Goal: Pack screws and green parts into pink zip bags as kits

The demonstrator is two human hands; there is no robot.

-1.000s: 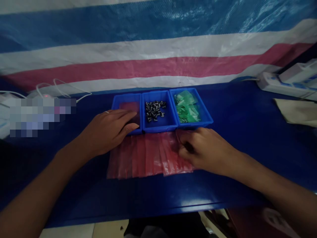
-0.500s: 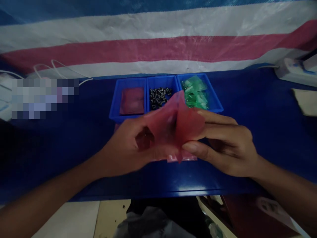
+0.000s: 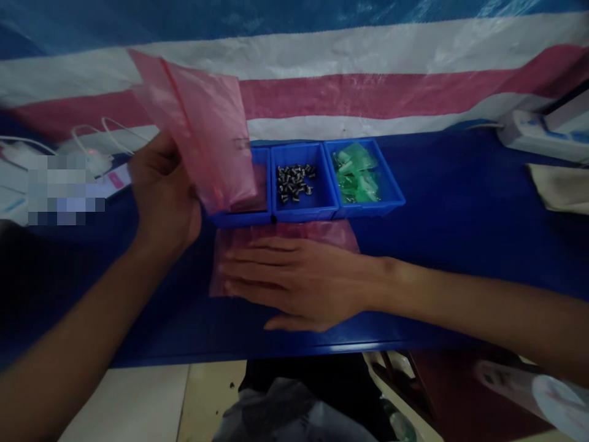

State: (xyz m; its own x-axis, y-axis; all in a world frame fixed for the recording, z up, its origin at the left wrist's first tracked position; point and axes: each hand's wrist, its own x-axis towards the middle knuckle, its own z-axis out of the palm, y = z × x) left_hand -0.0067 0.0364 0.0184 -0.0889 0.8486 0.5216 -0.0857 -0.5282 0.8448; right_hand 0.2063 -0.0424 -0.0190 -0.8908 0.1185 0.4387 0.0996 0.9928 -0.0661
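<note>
My left hand (image 3: 165, 190) is closed on the edge of a pink translucent zip bag (image 3: 214, 129), raised over the left blue bin. A red zip line runs along the bag near its left edge. My right hand (image 3: 299, 279) lies flat, fingers stretched out to the left, on another pink plastic bag (image 3: 331, 232) on the blue table. The hand covers much of that bag. Behind it stand the left blue bin (image 3: 239, 218) with dark pink contents partly hidden by the raised bag, the middle blue bin (image 3: 317, 205) with black screws (image 3: 294, 181), and the right blue bin (image 3: 391, 193) with green plastic packets (image 3: 356, 169).
The blue table (image 3: 460, 227) ends at a front edge near my body. A power strip with white cables (image 3: 96, 161) lies at the left. A white device (image 3: 529, 138) and a beige pad (image 3: 559, 187) are at the right. A striped sheet (image 3: 391, 49) hangs behind.
Both hands held a pink bag's mouth open in the middle. Now my left hand has carried a pink bag up and left, and my right hand has let go and lies flat on the table bag.
</note>
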